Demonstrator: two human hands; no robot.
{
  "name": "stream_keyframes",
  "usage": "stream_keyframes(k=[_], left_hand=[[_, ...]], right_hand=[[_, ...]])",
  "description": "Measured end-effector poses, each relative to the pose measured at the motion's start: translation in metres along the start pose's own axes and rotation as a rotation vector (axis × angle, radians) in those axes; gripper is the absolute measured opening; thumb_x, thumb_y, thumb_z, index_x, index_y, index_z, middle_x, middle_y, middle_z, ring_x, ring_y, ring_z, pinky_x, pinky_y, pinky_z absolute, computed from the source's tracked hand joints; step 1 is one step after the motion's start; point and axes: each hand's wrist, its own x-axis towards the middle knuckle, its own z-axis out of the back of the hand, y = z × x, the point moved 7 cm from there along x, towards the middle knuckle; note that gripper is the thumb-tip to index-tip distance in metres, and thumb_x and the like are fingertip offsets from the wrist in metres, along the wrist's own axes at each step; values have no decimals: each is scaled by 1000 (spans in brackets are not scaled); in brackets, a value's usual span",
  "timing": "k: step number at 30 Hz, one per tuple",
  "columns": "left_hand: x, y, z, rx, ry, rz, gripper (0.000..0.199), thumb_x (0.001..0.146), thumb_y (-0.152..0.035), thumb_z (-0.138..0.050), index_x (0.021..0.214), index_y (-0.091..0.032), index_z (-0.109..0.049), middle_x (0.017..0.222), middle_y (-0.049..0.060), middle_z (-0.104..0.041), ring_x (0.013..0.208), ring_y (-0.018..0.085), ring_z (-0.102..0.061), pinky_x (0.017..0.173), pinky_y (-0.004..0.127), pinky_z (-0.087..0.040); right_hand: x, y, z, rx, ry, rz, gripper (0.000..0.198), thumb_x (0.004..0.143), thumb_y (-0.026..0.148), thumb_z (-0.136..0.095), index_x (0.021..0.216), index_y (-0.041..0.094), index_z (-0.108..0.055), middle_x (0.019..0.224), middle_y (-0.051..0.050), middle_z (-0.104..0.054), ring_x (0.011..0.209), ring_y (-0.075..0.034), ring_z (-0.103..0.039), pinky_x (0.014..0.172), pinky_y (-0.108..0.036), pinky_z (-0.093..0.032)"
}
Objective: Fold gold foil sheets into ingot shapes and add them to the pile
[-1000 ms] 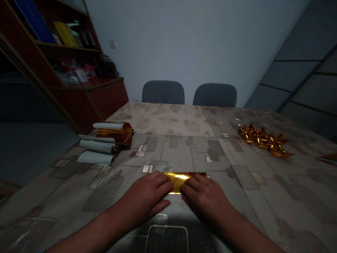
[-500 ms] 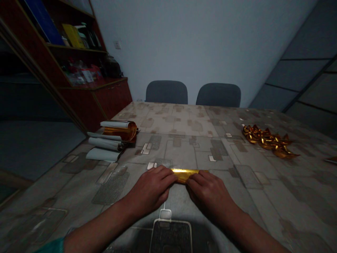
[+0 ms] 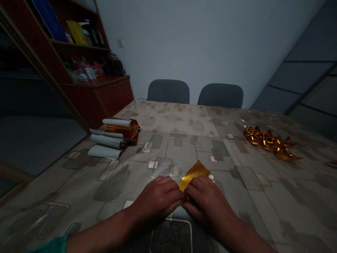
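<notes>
A folded strip of gold foil paper (image 3: 193, 174) is tilted between my hands, its free end pointing up and to the right. My left hand (image 3: 162, 195) pinches the lower left end, fingers curled. My right hand (image 3: 204, 195) is closed on the near right side of the strip, its knuckles beside my left fingertips. The part of the paper under the fingers is hidden. At the right lies a group of folded gold foil pieces (image 3: 271, 143) with pointed ends. On the left side sits a stack of curled gold and white paper sheets (image 3: 113, 138).
A patterned cloth covers the table (image 3: 181, 149). Two grey chairs (image 3: 168, 91) stand at its far side against the wall. A reddish wooden cabinet (image 3: 116, 96) with filled shelves is at the left. Another small item (image 3: 332, 163) lies by the right edge.
The gold strip has turned from lying level between both hands to a slant. My hands have come closer together and nearer to me. The view has shifted slightly.
</notes>
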Motion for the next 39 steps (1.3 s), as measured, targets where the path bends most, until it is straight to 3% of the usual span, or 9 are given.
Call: stream_keyframes(k=[4, 10, 14, 18, 24, 39], left_hand=[[-2, 11, 2, -54, 40, 132, 5, 89, -18, -59, 90, -18, -64, 84, 3, -68, 78, 20, -58, 71, 32, -41], [-7, 25, 3, -149, 73, 320, 8, 90, -15, -62, 83, -19, -64, 82, 0, -65, 83, 19, -57, 77, 32, -40], [-11, 28, 3, -164, 79, 392, 8, 87, -15, -65, 83, -21, -66, 87, 0, -62, 88, 20, -55, 77, 33, -38], [-13, 30, 7, -180, 83, 433, 10, 85, -14, -66, 88, -23, -68, 89, 0, -62, 90, 20, -56, 80, 35, -37], [-10, 33, 11, -188, 117, 448, 4, 85, -21, -70, 88, -24, -70, 91, 0, -63, 92, 21, -56, 83, 36, -37], [-7, 36, 10, -128, 117, 484, 6, 86, -23, -67, 81, -20, -64, 92, 2, -61, 92, 23, -54, 82, 37, -38]], right_hand=[[2, -6, 2, 131, -15, -16, 8, 85, 14, -67, 80, 18, -64, 80, -3, -64, 78, -19, -58, 70, -32, -40], [2, -16, 8, 274, 5, -77, 12, 90, 16, -62, 79, 20, -64, 80, 0, -64, 81, -18, -59, 74, -33, -41], [1, -14, 11, 278, 11, -25, 15, 94, 20, -58, 80, 22, -64, 80, 0, -64, 81, -18, -58, 76, -34, -40], [0, -8, 11, 296, 6, 2, 20, 95, 20, -54, 77, 21, -60, 76, 1, -64, 76, -17, -57, 74, -33, -39], [-1, -11, 8, 283, -56, -112, 29, 93, 20, -52, 64, 20, -50, 65, 2, -60, 64, -15, -55, 67, -32, -36], [-1, -15, 4, 102, -154, -174, 23, 79, 14, -56, 59, 21, -49, 58, 2, -54, 59, -16, -50, 63, -32, -30]])
